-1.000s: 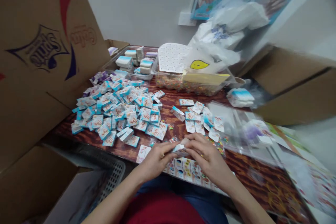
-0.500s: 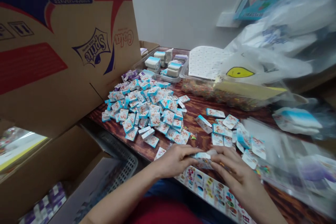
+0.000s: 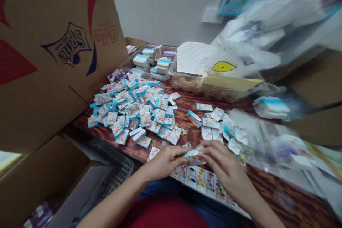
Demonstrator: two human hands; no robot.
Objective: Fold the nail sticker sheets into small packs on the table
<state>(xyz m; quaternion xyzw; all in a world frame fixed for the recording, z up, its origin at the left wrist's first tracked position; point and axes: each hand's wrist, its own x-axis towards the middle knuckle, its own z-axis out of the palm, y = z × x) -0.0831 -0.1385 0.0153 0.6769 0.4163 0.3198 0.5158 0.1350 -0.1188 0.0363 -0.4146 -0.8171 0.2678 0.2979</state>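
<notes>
Both my hands meet over the table's front edge. My left hand (image 3: 165, 162) and my right hand (image 3: 223, 165) pinch a small white-and-blue printed card packet (image 3: 193, 156) between their fingers. Under my hands lies a printed sticker sheet (image 3: 200, 181). Beyond my left hand spreads a large heap of similar packets (image 3: 130, 108). A smaller scatter of them (image 3: 217, 126) lies just past my right hand. One loose packet (image 3: 153, 154) rests close to my left hand.
A wooden table (image 3: 181, 107) carries a clear tray of stacked blocks (image 3: 151, 62), a tub of coloured beads (image 3: 203, 87) and clear plastic bags (image 3: 262, 142). A cardboard box flap (image 3: 66, 44) rises at left, above a grey plastic basket (image 3: 114, 164). White bags (image 3: 262, 17) bulge at back right.
My view has swung left and right across these frames. Both hands stay together on the packet, turning it slightly. The loose packets on the table have not visibly moved.
</notes>
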